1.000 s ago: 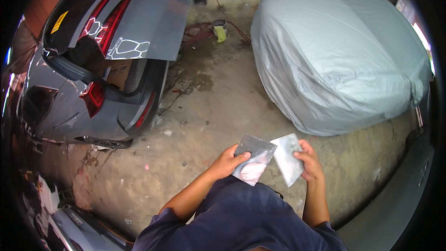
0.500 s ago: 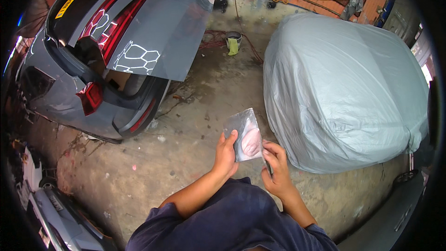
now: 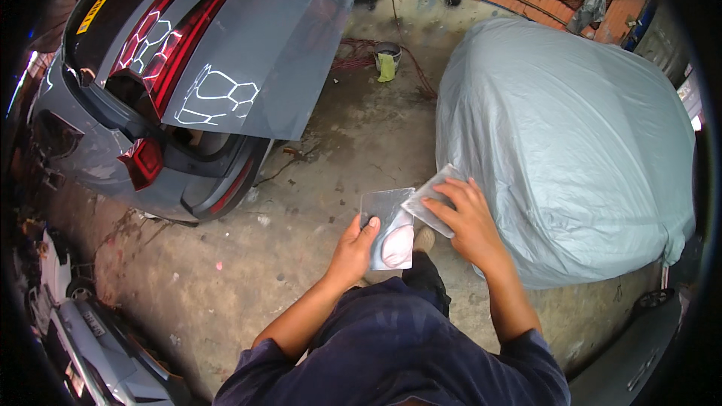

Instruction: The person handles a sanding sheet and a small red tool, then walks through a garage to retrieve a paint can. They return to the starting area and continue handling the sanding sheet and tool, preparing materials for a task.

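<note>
My left hand grips a flat grey mixing plate by its left side, the thumb lying on top. A lump of pale pink paste, like body filler, sits on the plate's lower right part, with a thin smear above it. In my right hand is a flat grey spreader, pressed under the fingers; the thumb is hidden. One corner of the spreader overlaps the plate's upper right edge. Whether the two touch I cannot tell.
A grey car with its tailgate raised stands at left. At right is a vehicle-sized bulk under a silver cover. A bucket with a yellow-green cloth and a red hose lie at the back. Other cars edge the lower corners.
My right hand has swung up and right from the plate's right edge, turning the spreader flat into view. The pink paste now sits lower and looks more bunched. The plate has tilted slightly.
</note>
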A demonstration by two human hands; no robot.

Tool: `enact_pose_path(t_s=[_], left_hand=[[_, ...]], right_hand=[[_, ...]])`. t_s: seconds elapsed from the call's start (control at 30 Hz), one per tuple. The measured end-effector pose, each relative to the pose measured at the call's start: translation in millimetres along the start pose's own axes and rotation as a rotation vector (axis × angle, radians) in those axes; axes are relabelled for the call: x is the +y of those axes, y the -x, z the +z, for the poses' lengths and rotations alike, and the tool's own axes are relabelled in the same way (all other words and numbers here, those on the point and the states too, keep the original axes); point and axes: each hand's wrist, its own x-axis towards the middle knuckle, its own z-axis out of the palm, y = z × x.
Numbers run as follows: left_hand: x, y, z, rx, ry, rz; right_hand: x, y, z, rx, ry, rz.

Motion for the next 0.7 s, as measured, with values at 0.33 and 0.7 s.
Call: enact_pose_path(t_s=[0.33, 0.7], left_hand=[[39.4, -14.6, 5.3, 0.294, -0.291, 0.290], [40.9, -21.4, 0.7, 0.335, 0.007, 0.223]], right_hand=[[-25.2, -22.9, 42.4, -0.083, -0.242, -0.390], [-29.1, -7.8, 32.2, 0.223, -0.731, -0.305]])
